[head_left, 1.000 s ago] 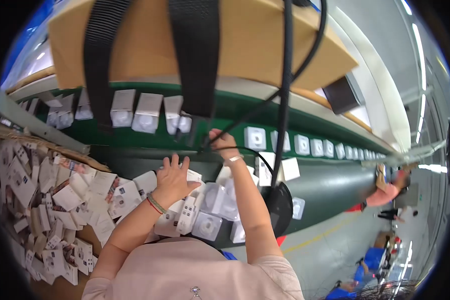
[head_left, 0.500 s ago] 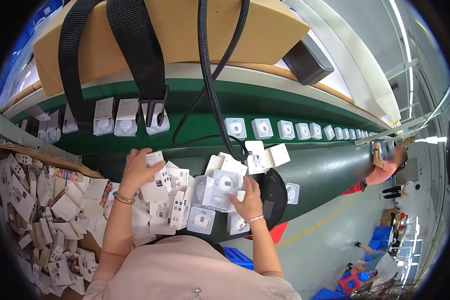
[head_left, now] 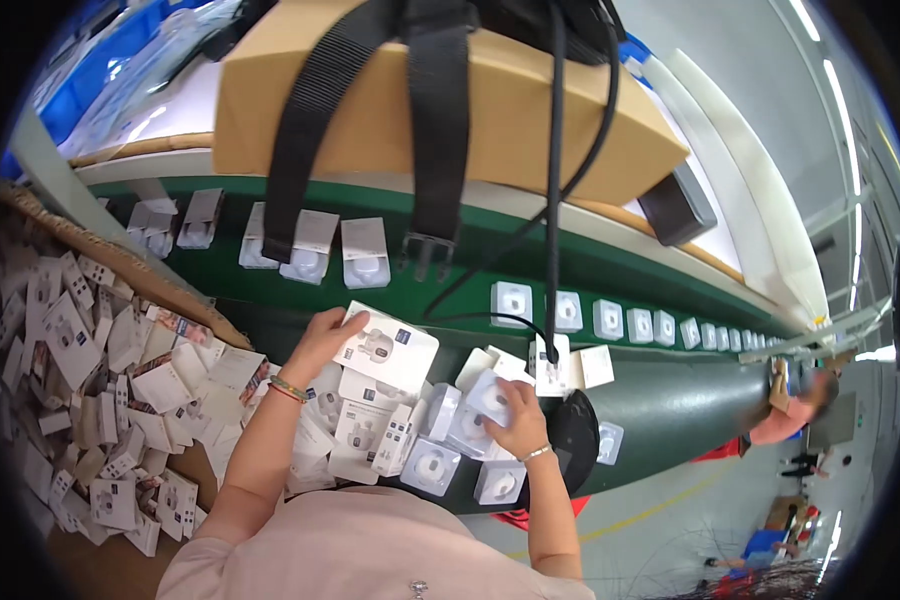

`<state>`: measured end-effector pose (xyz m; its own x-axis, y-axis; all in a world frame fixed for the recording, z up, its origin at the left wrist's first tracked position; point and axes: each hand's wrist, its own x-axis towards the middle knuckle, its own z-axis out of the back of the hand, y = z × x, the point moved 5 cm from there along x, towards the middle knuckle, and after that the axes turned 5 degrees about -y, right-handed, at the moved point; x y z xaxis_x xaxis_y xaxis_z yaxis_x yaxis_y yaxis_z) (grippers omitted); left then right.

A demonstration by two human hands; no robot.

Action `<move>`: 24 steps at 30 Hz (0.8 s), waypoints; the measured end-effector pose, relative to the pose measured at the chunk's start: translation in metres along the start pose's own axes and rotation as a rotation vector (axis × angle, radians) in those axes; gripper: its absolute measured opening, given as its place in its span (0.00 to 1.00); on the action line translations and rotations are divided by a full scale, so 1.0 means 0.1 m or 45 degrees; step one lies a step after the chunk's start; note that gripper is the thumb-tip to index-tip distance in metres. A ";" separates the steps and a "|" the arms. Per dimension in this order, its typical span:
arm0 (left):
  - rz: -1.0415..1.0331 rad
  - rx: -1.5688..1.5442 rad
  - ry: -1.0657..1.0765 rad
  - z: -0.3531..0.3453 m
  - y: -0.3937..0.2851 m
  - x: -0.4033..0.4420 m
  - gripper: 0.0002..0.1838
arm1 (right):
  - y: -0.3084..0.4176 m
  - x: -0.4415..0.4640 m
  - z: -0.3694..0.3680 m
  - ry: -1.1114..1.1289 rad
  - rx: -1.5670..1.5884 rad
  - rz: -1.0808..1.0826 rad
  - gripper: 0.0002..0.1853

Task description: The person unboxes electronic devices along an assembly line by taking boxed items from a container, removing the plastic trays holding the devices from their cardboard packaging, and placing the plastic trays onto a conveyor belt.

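Note:
My left hand (head_left: 320, 342) grips the left edge of a flat white earbuds box (head_left: 390, 348), its printed front turned up. Beneath that box lies a pile of similar white boxes (head_left: 358, 430). My right hand (head_left: 520, 418) has its thumb and fingers closed on a translucent plastic tray (head_left: 488, 398) holding a white round-cornered case. This tray is on top of a small stack of such trays (head_left: 470, 432). Two more filled trays, one in front of me (head_left: 430, 467) and one by my right wrist (head_left: 500, 484), rest on the bench.
To the left stands a large carton (head_left: 120, 245) heaped with white boxes. A green conveyor (head_left: 440, 300) carries a row of filled trays and partly sleeved boxes. Black straps (head_left: 435, 130) and a cable (head_left: 555, 200) hang in front. A co-worker (head_left: 785, 410) is further along.
The view has swung, shifting the scene rightward. My left hand has lifted and turned the box so its printed front shows. My right hand has moved onto the upper tray of the stack.

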<state>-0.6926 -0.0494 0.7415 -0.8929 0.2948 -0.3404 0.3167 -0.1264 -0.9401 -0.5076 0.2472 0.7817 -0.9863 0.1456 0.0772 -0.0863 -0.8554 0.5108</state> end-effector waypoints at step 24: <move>-0.628 -0.336 0.457 0.23 -0.25 -0.33 0.22 | 0.62 0.07 -0.28 0.501 1.464 -0.605 0.38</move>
<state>-0.6783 -0.0783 0.7766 -0.8056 0.5616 0.1887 0.0064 0.3268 -0.9451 -0.5241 0.1815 0.7893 -0.8843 -0.0074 -0.4668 -0.4604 0.1800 0.8693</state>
